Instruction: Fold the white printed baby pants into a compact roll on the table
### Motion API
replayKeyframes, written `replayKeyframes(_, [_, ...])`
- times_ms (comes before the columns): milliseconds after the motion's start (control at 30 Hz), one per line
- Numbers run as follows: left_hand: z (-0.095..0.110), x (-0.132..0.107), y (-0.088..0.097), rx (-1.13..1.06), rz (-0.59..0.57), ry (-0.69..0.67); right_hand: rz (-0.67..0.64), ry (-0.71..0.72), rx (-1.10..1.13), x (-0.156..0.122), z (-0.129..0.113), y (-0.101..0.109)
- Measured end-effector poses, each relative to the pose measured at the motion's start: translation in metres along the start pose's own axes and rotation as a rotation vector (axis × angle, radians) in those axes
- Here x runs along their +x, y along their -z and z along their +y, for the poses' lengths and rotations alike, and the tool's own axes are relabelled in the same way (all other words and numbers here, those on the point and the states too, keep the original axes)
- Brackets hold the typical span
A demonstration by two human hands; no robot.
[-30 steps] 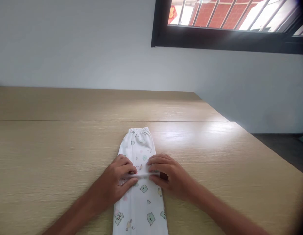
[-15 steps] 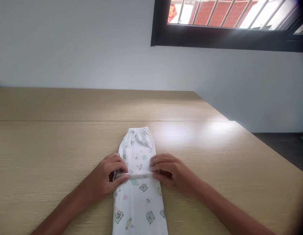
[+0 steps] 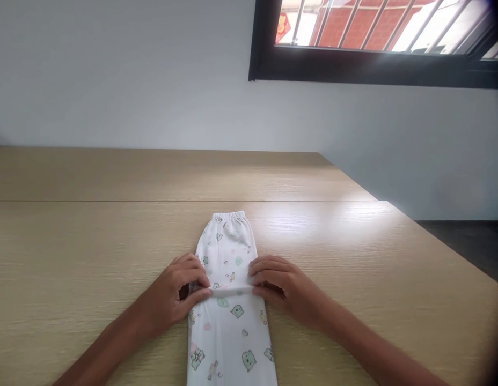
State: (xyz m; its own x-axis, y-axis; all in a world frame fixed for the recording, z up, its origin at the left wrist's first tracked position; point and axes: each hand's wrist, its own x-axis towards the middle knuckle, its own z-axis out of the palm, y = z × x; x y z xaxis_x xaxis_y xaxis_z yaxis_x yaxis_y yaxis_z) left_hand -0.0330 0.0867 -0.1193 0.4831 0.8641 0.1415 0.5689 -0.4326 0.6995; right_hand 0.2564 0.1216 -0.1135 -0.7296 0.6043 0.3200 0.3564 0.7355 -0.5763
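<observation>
White cloth pants, apparently folded lengthwise, lie flat with the narrow elastic cuff pointing away from me. Green bear faces and small pink and yellow figures are printed on them. A raised crosswise ridge runs over the cloth between my hands. My left hand pinches this ridge at the left edge, thumb nearer me and fingers beyond. At the right edge my right hand pinches the other end of the ridge, its fingers curled over the cloth. The near end of the pants runs out of the bottom of view.
The pants lie on a light wooden table with a seam running across it. Its right edge slants toward me, with dark floor beyond. Behind stand a pale wall and a dark-framed barred window.
The view has tilted slightly, so everything sits a little lower in the picture. Both hands keep their pinch on the cloth, with hardly any movement.
</observation>
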Motion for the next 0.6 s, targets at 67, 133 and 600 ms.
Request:
replayKeyframes(67, [0.001, 0.0, -0.001, 0.011, -0.005, 0.003, -0.016, -0.005, -0.023, 0.001, -0.003, 0.0])
replayKeyframes(133, [0.003, -0.001, -0.001, 0.029, -0.01, -0.003, -0.026, -0.012, -0.035, 0.001, -0.005, 0.0])
replayKeyframes(600, [0.018, -0.001, -0.011, 0.084, 0.027, -0.06, 0.029, 0.069, -0.056, -0.022, -0.075, 0.006])
